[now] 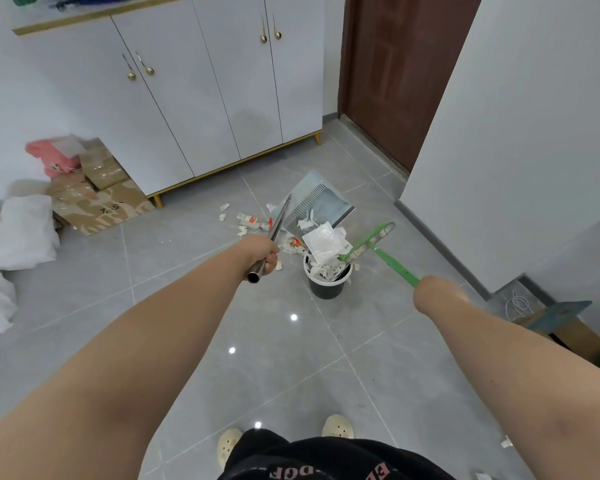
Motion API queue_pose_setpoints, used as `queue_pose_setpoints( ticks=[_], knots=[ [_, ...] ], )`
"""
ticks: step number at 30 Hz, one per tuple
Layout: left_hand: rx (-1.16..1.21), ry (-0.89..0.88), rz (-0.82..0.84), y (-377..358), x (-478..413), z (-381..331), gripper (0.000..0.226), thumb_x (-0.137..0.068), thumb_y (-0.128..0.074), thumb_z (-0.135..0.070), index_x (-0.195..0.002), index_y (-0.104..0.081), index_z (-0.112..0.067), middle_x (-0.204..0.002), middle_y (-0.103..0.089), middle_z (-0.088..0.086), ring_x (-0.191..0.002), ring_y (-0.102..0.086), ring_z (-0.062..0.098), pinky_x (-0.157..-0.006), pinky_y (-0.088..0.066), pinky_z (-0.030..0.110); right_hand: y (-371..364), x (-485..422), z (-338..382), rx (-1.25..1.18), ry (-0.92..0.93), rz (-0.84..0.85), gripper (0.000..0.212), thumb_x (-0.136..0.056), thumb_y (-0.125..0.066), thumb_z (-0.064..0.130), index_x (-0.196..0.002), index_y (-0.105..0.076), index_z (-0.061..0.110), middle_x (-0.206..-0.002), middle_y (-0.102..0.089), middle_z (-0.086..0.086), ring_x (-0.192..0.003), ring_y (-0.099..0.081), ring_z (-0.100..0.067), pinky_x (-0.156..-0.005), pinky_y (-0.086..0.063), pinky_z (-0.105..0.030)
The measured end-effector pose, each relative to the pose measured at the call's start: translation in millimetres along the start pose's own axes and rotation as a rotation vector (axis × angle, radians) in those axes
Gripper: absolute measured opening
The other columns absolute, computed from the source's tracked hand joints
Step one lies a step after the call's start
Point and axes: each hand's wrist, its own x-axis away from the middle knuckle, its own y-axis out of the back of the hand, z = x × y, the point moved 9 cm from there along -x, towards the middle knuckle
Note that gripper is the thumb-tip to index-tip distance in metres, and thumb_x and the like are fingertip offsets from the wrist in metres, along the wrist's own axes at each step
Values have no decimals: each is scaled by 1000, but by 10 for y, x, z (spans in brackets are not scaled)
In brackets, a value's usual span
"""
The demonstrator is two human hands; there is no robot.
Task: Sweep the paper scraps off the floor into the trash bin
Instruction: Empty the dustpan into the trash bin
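Glossy grey tile floor (274, 341) by white cabinet (201, 91) — hands (262, 252) gripping dustpan handle (279, 216), broom (395, 268).

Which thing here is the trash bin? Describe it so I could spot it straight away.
Start at the white cabinet along the back wall and come forward over the grey tiles toward the person. Between the two outstretched arms stands the trash bin, a small round bucket heaped with white paper scraps. It is the only black, white-rimmed container, with the tilted dustpan just behind it and the green broom head at its rim.
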Motion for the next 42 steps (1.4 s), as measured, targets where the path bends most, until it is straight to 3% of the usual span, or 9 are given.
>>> queue_pose_setpoints(
  ticks=[6,10,13,21,27,33,38,42],
  knots=[
    [-28,18,34,34,151,-93,17,-99,-39,-4,-83,-39,-8,-34,-35,-2,-23,-30,4,-27,-26,10,110,49,-35,60,19,-30,26,-92,-43,8,-112,-60,11,-79,-53,-2,-85,-54,-23,-72,-43,-27],
    [-41,13,42,36,275,-199,18,-99,-37,-3,-82,-39,-10,-33,-35,-1,-22,-30,4,-27,-26,9,205,90,-36,116,22,-59,29,-93,-43,8,-116,-59,12,-111,-62,-5,-87,-51,-23,-76,-42,-29],
    [-23,6,58,19,354,-268,20,-100,-35,-3,-82,-37,-10,-34,-35,0,-22,-31,5,-28,-26,8,214,119,-27,131,25,-67,31,-92,-45,8,-119,-59,13,-117,-61,-6,-106,-58,-24,-85,-46,-31],
    [-31,10,100,-5,426,-406,15,-100,-36,-5,-86,-38,-11,-38,-35,-1,-24,-31,5,-27,-28,10,229,162,-53,107,15,-82,30,-93,-45,10,-120,-58,12,-117,-61,-7,-110,-58,-26,-87,-46,-32],
    [-27,59,80,-284,229,-73,21,-98,-34,-1,-80,-36,-11,-35,-34,0,-21,-30,5,-27,-27,9,118,158,-63,68,16,-75,30,-93,-45,9,-120,-58,11,-118,-61,-8,-110,-58,-26,-86,-47,-31],
    [-47,71,44,-583,-27,331,20,-97,-35,1,-80,-40,-8,-57,-34,2,-20,-31,6,-30,-28,9,-119,79,-20,20,19,-2,29,-93,-44,9,-119,-57,8,-116,-60,-9,-109,-59,-26,-85,-47,-32],
    [-99,45,9,-688,-133,533,14,-94,-37,5,-85,-43,-3,-58,-38,7,-41,-34,13,-41,-27,16,-310,6,89,-35,28,85,28,-93,-46,11,-117,-57,4,-115,-61,-11,-109,-60,-27,-86,-48,-33],
    [-111,41,-25,-632,-128,573,19,-93,-38,6,-77,-41,-5,-59,-38,7,-43,-32,14,-41,-27,15,-296,-46,89,-51,28,85,23,-92,-47,12,-112,-58,8,-97,-57,-8,-105,-60,-27,-79,-46,-31]
  ],
)
